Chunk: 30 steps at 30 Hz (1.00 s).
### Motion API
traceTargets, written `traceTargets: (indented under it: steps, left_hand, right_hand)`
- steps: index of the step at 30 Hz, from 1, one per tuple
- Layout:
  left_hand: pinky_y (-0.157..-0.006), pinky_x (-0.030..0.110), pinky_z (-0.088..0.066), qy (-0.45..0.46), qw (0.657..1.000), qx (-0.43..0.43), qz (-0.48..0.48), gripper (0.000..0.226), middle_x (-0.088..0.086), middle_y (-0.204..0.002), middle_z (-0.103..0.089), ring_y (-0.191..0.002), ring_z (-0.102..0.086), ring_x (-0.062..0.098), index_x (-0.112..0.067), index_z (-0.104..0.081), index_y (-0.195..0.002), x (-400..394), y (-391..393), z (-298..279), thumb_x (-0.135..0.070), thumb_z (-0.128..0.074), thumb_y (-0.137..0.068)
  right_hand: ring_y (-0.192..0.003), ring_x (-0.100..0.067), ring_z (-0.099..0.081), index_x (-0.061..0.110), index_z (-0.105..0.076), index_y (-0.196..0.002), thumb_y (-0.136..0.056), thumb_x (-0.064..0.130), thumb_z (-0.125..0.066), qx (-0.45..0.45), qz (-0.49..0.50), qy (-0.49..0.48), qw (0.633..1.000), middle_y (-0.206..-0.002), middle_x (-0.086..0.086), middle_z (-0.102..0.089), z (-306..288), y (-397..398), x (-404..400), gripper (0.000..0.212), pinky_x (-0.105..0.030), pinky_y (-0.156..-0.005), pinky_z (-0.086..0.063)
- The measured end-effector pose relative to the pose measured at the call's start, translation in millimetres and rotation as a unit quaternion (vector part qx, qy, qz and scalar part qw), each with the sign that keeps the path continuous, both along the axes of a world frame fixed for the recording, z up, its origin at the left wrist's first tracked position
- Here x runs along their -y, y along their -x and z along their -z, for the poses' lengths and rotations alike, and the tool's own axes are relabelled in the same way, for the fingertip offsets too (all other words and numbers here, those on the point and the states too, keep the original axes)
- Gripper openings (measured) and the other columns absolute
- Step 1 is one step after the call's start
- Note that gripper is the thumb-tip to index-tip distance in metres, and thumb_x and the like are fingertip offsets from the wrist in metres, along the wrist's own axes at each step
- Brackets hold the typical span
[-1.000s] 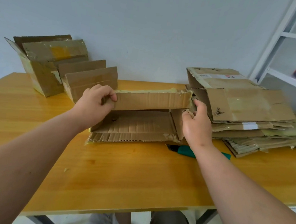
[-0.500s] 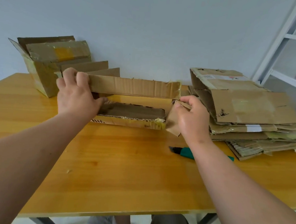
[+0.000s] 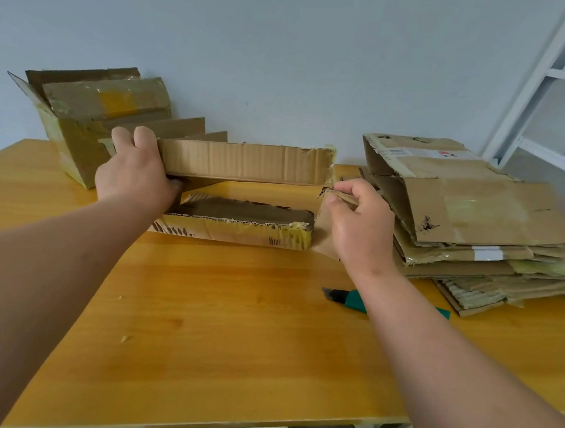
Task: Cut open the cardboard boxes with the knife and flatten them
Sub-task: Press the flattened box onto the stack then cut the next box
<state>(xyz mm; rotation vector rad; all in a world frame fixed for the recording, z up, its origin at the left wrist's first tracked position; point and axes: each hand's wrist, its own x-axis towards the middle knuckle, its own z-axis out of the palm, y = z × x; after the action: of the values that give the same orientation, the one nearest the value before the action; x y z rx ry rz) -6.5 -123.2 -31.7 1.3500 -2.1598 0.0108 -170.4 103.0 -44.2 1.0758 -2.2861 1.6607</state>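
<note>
Left hand: fingers grip box far wall.
Right hand: fingers pinch end flap.
Knife: on surface.

Two bare forearms, no sleeves, each hand ungloved.

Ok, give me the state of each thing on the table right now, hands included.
Box: cut open, held up by both hands, not yet flat.
Left hand: grips the box's left end.
Right hand: pinches the right end flap.
Knife: lying on the table, unheld.
Stack: flattened, piled at right.
Far boxes: not yet flattened, flaps open.
</note>
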Motion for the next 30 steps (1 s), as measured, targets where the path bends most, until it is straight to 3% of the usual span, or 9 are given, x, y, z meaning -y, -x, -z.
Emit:
traceTargets:
  steps: [3,9,14,17,21,22,24,25,30]
  left_hand:
    - [-0.068,0.048,-0.054,-0.005,1.0,0.013,-0.001,0.065,0.016,-0.114,-0.038,-0.08,-0.053,0.037,-0.013,-0.033,-0.111,2,2,-2,-0.043,-0.078,-0.074]
    - [-0.058,0.04,-0.05,-0.031,0.998,0.024,0.047,0.057,0.011,-0.109,-0.042,-0.078,-0.052,0.03,-0.013,-0.036,-0.112,-4,-3,-10,-0.041,-0.071,-0.077]
    - [-0.055,0.033,-0.043,-0.083,0.987,0.015,0.134,0.036,0.007,-0.103,-0.046,-0.074,-0.05,0.021,-0.015,-0.042,-0.11,-2,-20,-23,-0.024,-0.063,-0.083]
    - [-0.057,0.035,-0.044,-0.134,0.973,-0.021,0.185,0.026,0.006,-0.101,-0.054,-0.076,-0.053,0.023,-0.018,-0.047,-0.11,0,-33,-22,-0.009,-0.057,-0.088]
    - [-0.072,0.048,-0.054,-0.174,0.96,-0.079,0.207,0.038,0.004,-0.109,-0.057,-0.085,-0.06,0.027,-0.019,-0.042,-0.119,-4,-47,-14,0.0,-0.055,-0.089]
    - [-0.076,0.049,-0.055,-0.181,0.957,-0.081,0.213,0.041,0.004,-0.114,-0.056,-0.091,-0.061,0.027,-0.019,-0.041,-0.122,-6,-49,-13,0.002,-0.054,-0.089]
    - [-0.082,0.048,-0.055,-0.195,0.951,-0.08,0.226,0.047,0.004,-0.121,-0.054,-0.1,-0.06,0.024,-0.023,-0.038,-0.122,-11,-54,-8,0.006,-0.052,-0.088]
    - [-0.082,0.047,-0.055,-0.198,0.95,-0.079,0.229,0.049,0.004,-0.121,-0.054,-0.101,-0.06,0.024,-0.025,-0.036,-0.12,-12,-57,-6,0.007,-0.052,-0.087]
    - [-0.063,0.051,-0.057,-0.188,0.951,-0.07,0.236,0.048,-0.007,-0.105,-0.067,-0.087,-0.065,0.023,-0.027,-0.029,-0.109,-17,-68,0,0.007,-0.054,-0.085]
  right_hand:
    - [-0.081,0.006,-0.052,0.026,-0.06,-0.099,-0.098,0.019,-0.058,0.003,-0.001,-0.006,1.0,-0.085,0.023,-0.055,2,0,0,0.007,-0.013,-0.071,-0.042]
    - [-0.074,0.004,-0.052,0.023,-0.062,-0.107,-0.099,0.021,-0.056,0.014,0.002,-0.022,1.0,-0.087,0.022,-0.055,6,5,-2,0.01,-0.012,-0.067,-0.042]
    - [-0.078,0.005,-0.05,0.02,-0.062,-0.119,-0.1,0.022,-0.055,0.059,0.014,-0.013,0.998,-0.096,0.018,-0.055,8,8,-3,0.021,-0.009,-0.065,-0.034]
    - [-0.104,-0.007,-0.052,0.022,-0.06,-0.125,-0.1,0.02,-0.055,0.121,0.022,0.007,0.992,-0.114,0.011,-0.057,10,6,-6,0.026,-0.015,-0.074,-0.038]
    - [-0.132,-0.014,-0.043,0.032,-0.045,-0.146,-0.103,0.018,-0.05,0.158,-0.018,-0.004,0.987,-0.149,0.007,-0.044,11,-1,-15,0.045,-0.033,-0.104,-0.044]
    - [-0.134,-0.017,-0.044,0.035,-0.041,-0.148,-0.104,0.016,-0.048,0.178,-0.026,-0.005,0.984,-0.154,0.007,-0.038,11,-3,-17,0.049,-0.036,-0.105,-0.046]
    - [-0.128,-0.018,-0.048,0.036,-0.042,-0.148,-0.105,0.01,-0.043,0.235,-0.033,-0.006,0.971,-0.156,0.005,-0.036,13,-4,-20,0.05,-0.035,-0.096,-0.052]
    - [-0.129,-0.019,-0.047,0.035,-0.044,-0.147,-0.105,0.009,-0.042,0.268,-0.036,-0.001,0.963,-0.155,0.003,-0.04,14,-4,-20,0.049,-0.04,-0.1,-0.051]
    - [-0.111,-0.029,-0.063,0.031,-0.062,-0.126,-0.102,-0.001,-0.039,0.46,-0.069,0.11,0.878,-0.129,-0.009,-0.062,12,-3,-23,0.046,-0.054,-0.096,-0.052]
